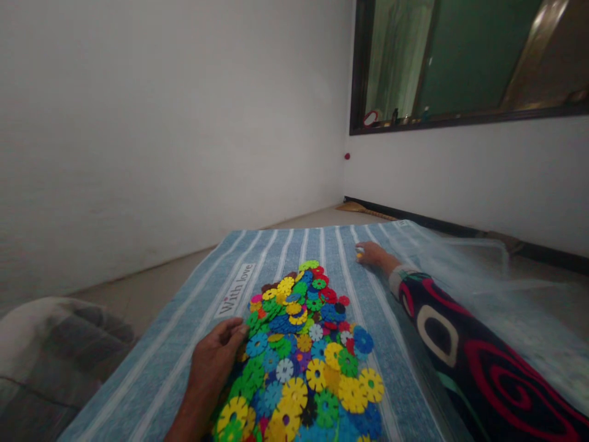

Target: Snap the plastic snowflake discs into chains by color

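Note:
A heap of plastic snowflake discs [294,344] in yellow, green, blue, red and white, notched around their rims, lies on a blue-and-white striped cloth [184,331]. At the heap's left edge is my left hand [214,356], its fingers curled and the thumb drawn in toward the forefinger. Whether anything is between those fingertips is hidden. My right hand [373,255] reaches over the far right of the cloth, apart from the heap. Its fingers are closed, with a small yellow and white bit showing at the tips, too small to name.
A clear plastic container or sheet [501,276] is beyond my right arm. Grey fabric [55,356] shows at the lower left. A straw broom [363,210] lies on the floor near the corner. White walls [184,123] and a dark-framed window [460,61] stand behind.

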Available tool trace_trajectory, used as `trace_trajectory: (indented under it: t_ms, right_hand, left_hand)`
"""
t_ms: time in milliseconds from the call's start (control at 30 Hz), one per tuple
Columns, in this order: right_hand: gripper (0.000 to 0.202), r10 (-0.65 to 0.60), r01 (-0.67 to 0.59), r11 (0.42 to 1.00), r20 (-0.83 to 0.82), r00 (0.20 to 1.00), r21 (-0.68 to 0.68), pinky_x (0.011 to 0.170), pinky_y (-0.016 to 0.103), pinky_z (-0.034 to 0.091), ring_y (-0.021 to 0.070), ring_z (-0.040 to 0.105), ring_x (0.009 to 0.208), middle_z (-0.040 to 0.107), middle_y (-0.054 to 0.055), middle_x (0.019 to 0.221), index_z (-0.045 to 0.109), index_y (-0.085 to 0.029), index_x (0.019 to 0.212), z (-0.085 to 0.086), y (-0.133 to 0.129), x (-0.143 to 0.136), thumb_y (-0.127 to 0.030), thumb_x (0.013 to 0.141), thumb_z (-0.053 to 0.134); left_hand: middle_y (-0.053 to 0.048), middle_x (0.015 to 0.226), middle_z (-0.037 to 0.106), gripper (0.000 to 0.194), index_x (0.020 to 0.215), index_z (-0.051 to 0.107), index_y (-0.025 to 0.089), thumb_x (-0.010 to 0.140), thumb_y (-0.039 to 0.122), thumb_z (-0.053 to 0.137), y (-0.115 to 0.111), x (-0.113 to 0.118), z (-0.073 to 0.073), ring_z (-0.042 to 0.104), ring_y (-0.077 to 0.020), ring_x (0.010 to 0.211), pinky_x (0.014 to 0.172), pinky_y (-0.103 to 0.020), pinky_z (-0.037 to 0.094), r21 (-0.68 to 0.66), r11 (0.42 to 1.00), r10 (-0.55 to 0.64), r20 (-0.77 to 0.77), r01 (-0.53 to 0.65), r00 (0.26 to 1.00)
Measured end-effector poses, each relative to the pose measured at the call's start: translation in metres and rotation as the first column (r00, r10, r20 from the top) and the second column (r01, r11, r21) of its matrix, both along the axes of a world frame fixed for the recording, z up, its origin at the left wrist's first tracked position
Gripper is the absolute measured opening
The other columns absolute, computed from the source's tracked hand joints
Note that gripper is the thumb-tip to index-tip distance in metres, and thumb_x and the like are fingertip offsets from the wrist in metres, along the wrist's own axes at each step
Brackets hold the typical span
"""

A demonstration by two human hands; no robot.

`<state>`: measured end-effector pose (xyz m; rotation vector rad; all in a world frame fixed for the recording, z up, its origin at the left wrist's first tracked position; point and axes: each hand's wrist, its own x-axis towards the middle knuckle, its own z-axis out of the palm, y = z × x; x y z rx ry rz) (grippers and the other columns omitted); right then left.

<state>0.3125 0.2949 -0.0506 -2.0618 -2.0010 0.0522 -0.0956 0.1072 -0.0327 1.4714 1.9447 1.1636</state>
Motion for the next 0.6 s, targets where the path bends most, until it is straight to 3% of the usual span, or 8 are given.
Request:
trace_trajectory:
  t_ms: [100, 267, 367, 467, 600]
  right_hand:
    - [0.055, 0.051, -0.051, 0.998, -0.008, 0.999, 0.022, 0.089, 0.031, 0.045, 0.0259, 0.059, 0.111, 0.062, 0.016, 0.125, 0.058, -0.016, 0.131, 0.004, -0.018, -0.02, -0.034, 0.08, 0.068]
    - [0.034, 0.218, -0.215, 0.975, -0.04, 0.975, 0.059, 0.092, 0.028, 0.042, 0.0207, 0.059, 0.111, 0.065, 0.009, 0.12, 0.067, -0.02, 0.117, 0.006, -0.074, -0.068, -0.032, 0.086, 0.061]
    - [0.026, 0.377, -0.361, 0.923, -0.127, 0.917, 0.131, 0.085, 0.026, 0.044, 0.0187, 0.062, 0.099, 0.069, 0.006, 0.107, 0.071, -0.021, 0.107, 0.005, -0.117, -0.091, -0.03, 0.085, 0.062]
    - [0.018, 0.454, -0.421, 0.887, -0.197, 0.869, 0.188, 0.076, 0.025, 0.043, 0.017, 0.062, 0.086, 0.069, 0.004, 0.093, 0.074, -0.02, 0.096, 0.005, -0.159, -0.103, -0.027, 0.084, 0.061]
    - [0.015, 0.479, -0.435, 0.874, -0.238, 0.845, 0.216, 0.077, 0.025, 0.043, 0.0163, 0.06, 0.085, 0.068, 0.003, 0.089, 0.073, -0.02, 0.092, 0.003, -0.199, -0.108, -0.024, 0.083, 0.062]
  left_hand:
    - [-0.004, 0.078, 0.075, 0.038, 0.083, 0.069, 0.021, 0.061, 0.05, 0.065, -0.002, 0.003, 0.001, 0.07, -0.0234, 0.072, 0.063, -0.028, 0.054, 0.019, 1.0, -0.009, 0.015, 0.009, 1.0]
    - [-0.003, 0.072, 0.073, 0.032, 0.078, 0.068, 0.02, 0.06, 0.045, 0.061, -0.005, 0.015, 0.007, 0.067, -0.0223, 0.067, 0.057, -0.027, 0.052, 0.016, 0.997, -0.074, 0.069, 0.073, 0.995]
    - [-0.003, 0.074, 0.073, 0.032, 0.079, 0.069, 0.019, 0.06, 0.043, 0.06, -0.005, 0.019, 0.007, 0.066, -0.021, 0.067, 0.058, -0.027, 0.051, 0.033, 0.993, -0.116, 0.016, 0.115, 0.993]
    - [-0.003, 0.077, 0.074, 0.029, 0.077, 0.07, 0.019, 0.062, 0.041, 0.06, -0.004, 0.021, 0.005, 0.067, -0.021, 0.072, 0.066, -0.027, 0.051, 0.076, 0.987, -0.14, -0.052, 0.144, 0.989]
    - [-0.002, 0.076, 0.073, 0.023, 0.073, 0.069, 0.021, 0.066, 0.039, 0.057, -0.005, 0.026, 0.007, 0.066, -0.0221, 0.077, 0.071, -0.028, 0.049, 0.081, 0.97, -0.217, -0.127, 0.228, 0.968]
